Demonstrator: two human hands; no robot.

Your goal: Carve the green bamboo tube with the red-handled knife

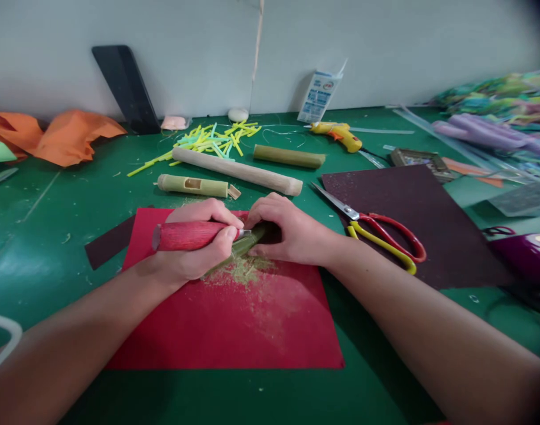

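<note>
My left hand [194, 251] is wrapped round the red wooden handle of a carving tool [185, 235], whose metal tip meets a green bamboo piece [243, 248]. My right hand [292, 233] is closed over the far end of that bamboo piece and presses it down onto a red sheet [234, 321]. Green shavings [247, 271] lie on the sheet just below both hands. The part of the bamboo under my right palm is hidden.
Red-and-yellow scissors [376, 233] lie on a dark sheet [425, 230] to the right. Behind my hands lie a notched bamboo tube [192, 185], a pale wooden rod [237, 170], another bamboo tube [289, 156], yellow-green strips [208, 141], a glue gun [338, 134] and orange paper [66, 136].
</note>
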